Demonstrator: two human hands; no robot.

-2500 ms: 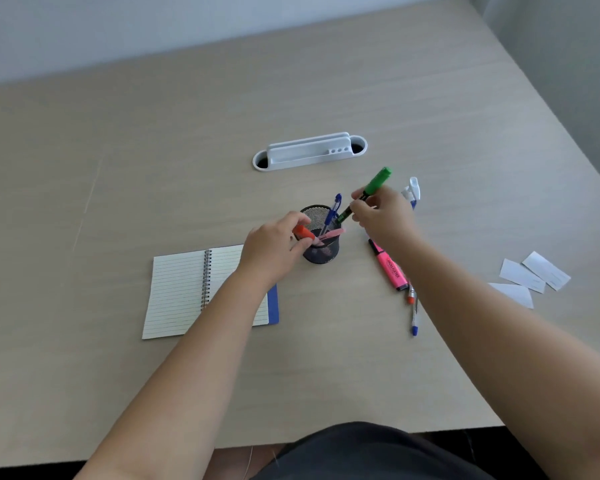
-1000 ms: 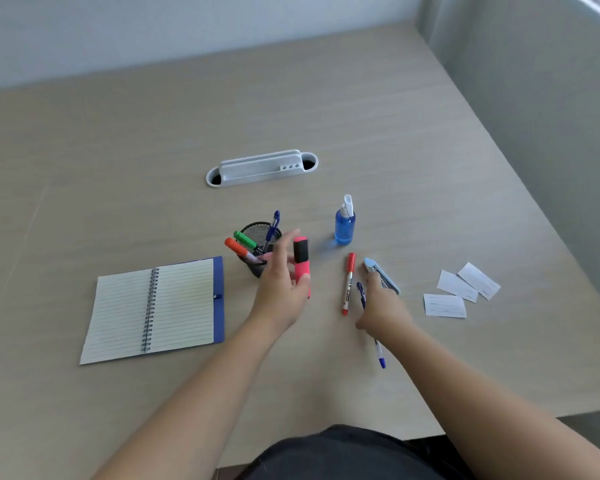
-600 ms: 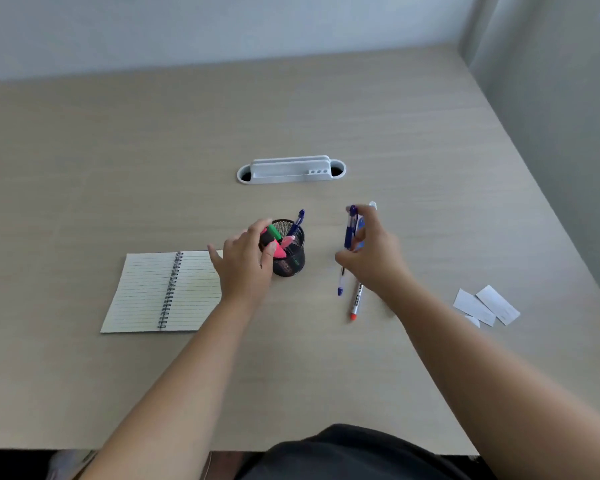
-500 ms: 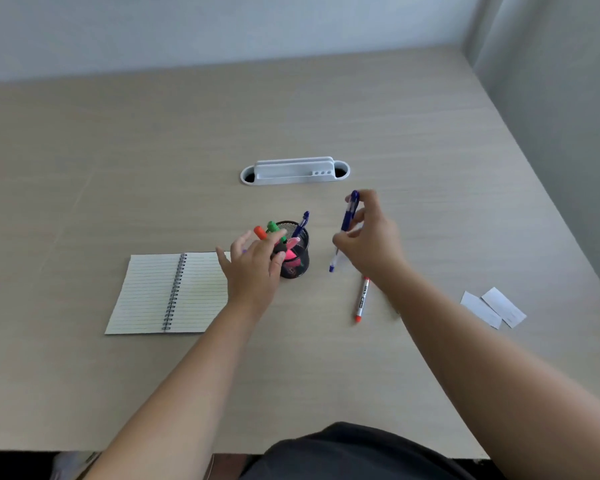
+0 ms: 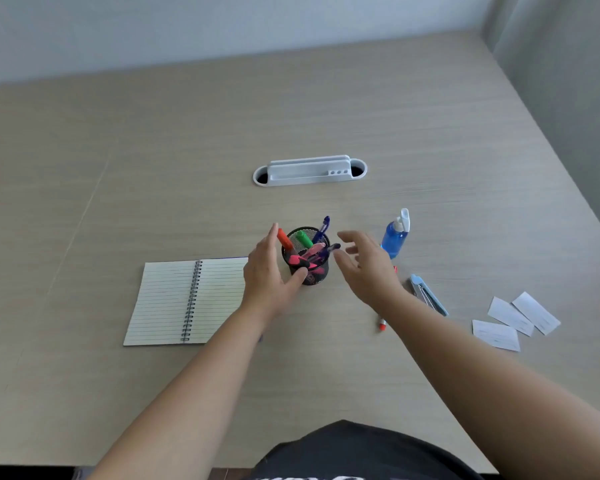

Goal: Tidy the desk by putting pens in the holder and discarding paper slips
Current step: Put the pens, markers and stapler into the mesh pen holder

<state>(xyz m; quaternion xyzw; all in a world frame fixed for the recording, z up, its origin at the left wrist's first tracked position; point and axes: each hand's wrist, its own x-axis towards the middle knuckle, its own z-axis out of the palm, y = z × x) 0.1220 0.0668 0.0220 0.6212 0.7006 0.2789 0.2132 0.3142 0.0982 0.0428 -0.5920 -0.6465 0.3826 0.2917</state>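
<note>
The black mesh pen holder (image 5: 314, 271) stands mid-desk with an orange marker (image 5: 284, 239), a green marker (image 5: 304, 238), a pink highlighter (image 5: 307, 257) and two blue pens (image 5: 323, 228) in it. My left hand (image 5: 265, 277) curves around its left side, fingers apart, thumb against its front. My right hand (image 5: 368, 268) hovers just right of it, fingers spread, holding nothing. A red pen (image 5: 381, 325) lies on the desk, mostly hidden under my right wrist. Three white paper slips (image 5: 496, 336) lie at the right.
An open spiral notebook (image 5: 187, 299) lies left of the holder. A blue spray bottle (image 5: 395, 237) stands to its right, with a light blue stapler (image 5: 428, 299) nearer me. A white cable tray (image 5: 309, 171) is set into the desk behind. The wall runs along the right edge.
My right hand carried the blue pen to the holder and let go of it; the hand is now open beside the holder. My left hand stayed at the holder after dropping in the pink highlighter.
</note>
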